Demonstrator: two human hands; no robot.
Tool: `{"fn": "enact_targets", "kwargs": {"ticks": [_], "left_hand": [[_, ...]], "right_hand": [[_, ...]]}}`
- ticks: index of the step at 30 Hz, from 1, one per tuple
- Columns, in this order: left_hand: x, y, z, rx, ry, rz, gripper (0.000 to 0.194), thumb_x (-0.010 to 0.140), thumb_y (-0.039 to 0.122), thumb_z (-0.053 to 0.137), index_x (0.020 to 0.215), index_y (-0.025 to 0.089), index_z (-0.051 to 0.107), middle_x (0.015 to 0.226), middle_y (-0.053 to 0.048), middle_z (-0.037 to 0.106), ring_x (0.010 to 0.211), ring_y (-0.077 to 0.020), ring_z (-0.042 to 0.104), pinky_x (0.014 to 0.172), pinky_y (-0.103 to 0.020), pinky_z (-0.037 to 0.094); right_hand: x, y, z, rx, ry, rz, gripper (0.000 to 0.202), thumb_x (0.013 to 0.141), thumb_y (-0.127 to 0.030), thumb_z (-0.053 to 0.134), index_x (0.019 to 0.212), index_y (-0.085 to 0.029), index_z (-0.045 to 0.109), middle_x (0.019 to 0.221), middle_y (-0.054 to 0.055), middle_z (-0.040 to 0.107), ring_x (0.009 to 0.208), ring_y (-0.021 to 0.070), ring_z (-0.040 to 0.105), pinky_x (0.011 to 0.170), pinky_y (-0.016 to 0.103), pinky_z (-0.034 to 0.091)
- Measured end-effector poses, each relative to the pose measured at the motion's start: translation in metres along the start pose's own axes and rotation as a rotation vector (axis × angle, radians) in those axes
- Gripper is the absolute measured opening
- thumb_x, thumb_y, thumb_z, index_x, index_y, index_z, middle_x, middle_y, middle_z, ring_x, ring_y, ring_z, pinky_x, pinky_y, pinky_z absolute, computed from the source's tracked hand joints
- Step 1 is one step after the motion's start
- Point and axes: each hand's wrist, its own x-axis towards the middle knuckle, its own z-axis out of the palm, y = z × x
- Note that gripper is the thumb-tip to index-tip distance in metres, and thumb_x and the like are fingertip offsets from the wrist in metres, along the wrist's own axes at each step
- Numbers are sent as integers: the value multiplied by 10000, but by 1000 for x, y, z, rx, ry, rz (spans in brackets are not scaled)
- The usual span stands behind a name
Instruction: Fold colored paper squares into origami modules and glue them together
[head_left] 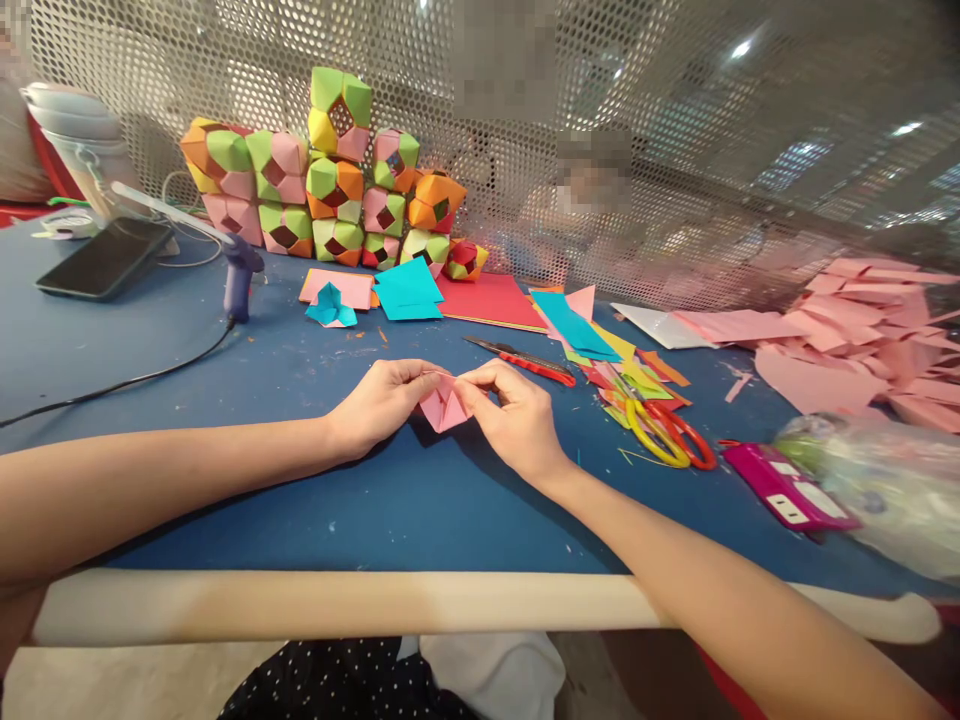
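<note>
A folded pink paper piece (442,408) is held just above the blue table (300,520), between both hands. My left hand (386,400) pinches its left side, thumb and finger pressed together. On the right side, my right hand (517,415) grips it with bent fingers. Behind the hands lie a folded blue paper piece (331,306), blue square sheets (409,290) and a red-handled cutter (525,362). Folded multicoloured paper units (335,188) are stacked against the perforated metal screen.
A glue gun (238,280), its cord and a phone (105,258) are on the left. Two pairs of scissors (667,435), paper scraps, a magenta packet (787,488), a plastic bag (885,490) and a pink paper heap (862,330) lie right. A padded edge (337,605) runs in front.
</note>
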Motion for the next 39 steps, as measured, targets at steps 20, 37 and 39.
{"fn": "enact_targets", "kwargs": {"ticks": [20, 37, 39], "left_hand": [[-1, 3, 2, -81, 38, -32, 301, 767, 343, 562, 931, 120, 681, 894, -57, 684, 789, -159, 594, 725, -258, 469], [-2, 3, 3, -76, 1, 0, 365, 795, 459, 527, 833, 131, 684, 734, -17, 634, 645, -112, 516, 622, -223, 387], [-2, 5, 2, 12, 21, 17, 363, 795, 455, 520, 774, 127, 676, 676, -1, 595, 608, -100, 469, 571, -213, 346]], "right_hand": [[6, 8, -16, -43, -115, -65, 172, 872, -265, 507, 794, -211, 649, 761, 25, 641, 730, 157, 595, 713, 301, 477], [3, 2, -6, 47, -131, 132, 191, 866, -321, 509, 786, -183, 614, 760, 16, 613, 699, 135, 556, 672, 259, 448], [3, 1, -7, 63, -130, 107, 176, 871, -301, 507, 826, -188, 635, 790, 19, 623, 737, 138, 568, 707, 264, 453]]}}
